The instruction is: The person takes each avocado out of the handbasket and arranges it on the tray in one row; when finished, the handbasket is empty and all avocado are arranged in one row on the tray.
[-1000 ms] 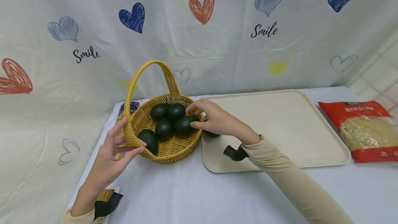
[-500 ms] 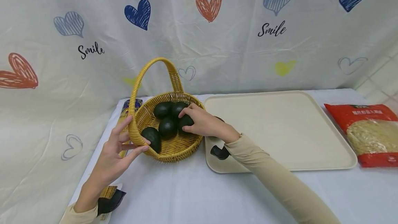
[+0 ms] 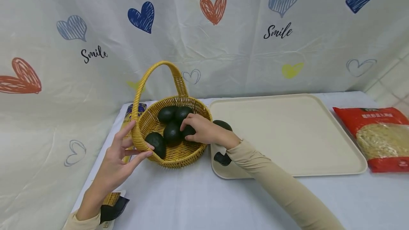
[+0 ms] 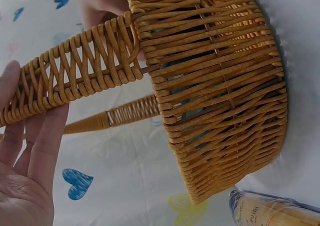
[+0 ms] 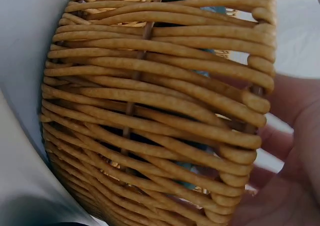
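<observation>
A yellow wicker basket [image 3: 179, 162] with a tall arched handle [image 3: 174, 70] stands on the white cloth, several dark green avocados [image 3: 172, 133] inside. My left hand [image 3: 115, 160] grips the near foot of the handle; in the left wrist view its fingers [image 4: 46, 146] wrap the woven strip. Reaching over the right rim, my right hand [image 3: 204, 130] has fingers and thumb curled round an avocado [image 3: 187, 131] in the basket, partly covered by the hand. From the right wrist view the basket's wall [image 5: 150, 100] hides the fingertips. Another avocado [image 3: 222, 125] lies on the tray's left end.
The beige tray [image 3: 284, 137] lies right of the basket, its left edge close to the basket's side. Farther right is a red, partly clear bag [image 3: 377, 137] of pale dry food. A blue and yellow package [image 3: 127, 114] lies behind the basket's left side. A heart-printed curtain [image 3: 236, 45] hangs behind.
My right hand has moved left and down into the basket, its fingers closing round an avocado. The avocado on the tray now shows more fully. My left hand keeps its grip on the handle.
</observation>
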